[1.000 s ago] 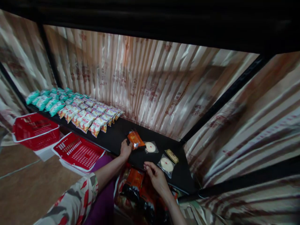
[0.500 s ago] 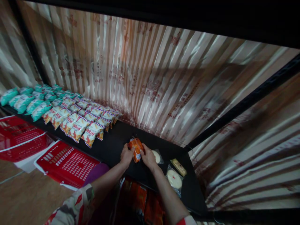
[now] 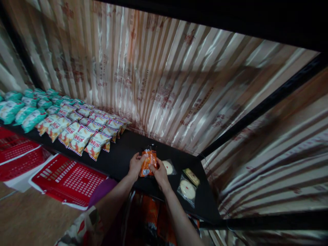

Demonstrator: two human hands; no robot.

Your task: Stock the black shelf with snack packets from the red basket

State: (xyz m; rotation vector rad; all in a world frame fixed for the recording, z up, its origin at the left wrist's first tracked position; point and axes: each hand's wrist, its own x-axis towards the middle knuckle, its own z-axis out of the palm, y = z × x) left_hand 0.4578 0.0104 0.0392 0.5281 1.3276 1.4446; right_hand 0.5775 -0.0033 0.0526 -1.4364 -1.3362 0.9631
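Observation:
Between my two hands is an orange snack packet (image 3: 149, 160) with a dark top edge, held over the black shelf (image 3: 123, 150). My left hand (image 3: 135, 166) grips its left side, thumb on the front. On the packet's lower right, my right hand (image 3: 160, 173) has its thumb and fingers closed. Just right of that hand lies a round white cake in clear wrap (image 3: 168, 167). Farther right are a larger wrapped round cake (image 3: 187, 189) and a small yellow packet (image 3: 191, 177).
Rows of white-and-orange snack bags (image 3: 79, 138) and teal bags (image 3: 33, 119) fill the shelf's left part. Red baskets (image 3: 69, 177) stand below its front edge. More orange packets (image 3: 151, 213) are low in front of me. A dark post (image 3: 256, 106) slants at the right.
The orange packet has turned more upright, its front now facing me more. Both hands have shifted slightly around it. The whole view has moved a little, so the shelf appears farther left.

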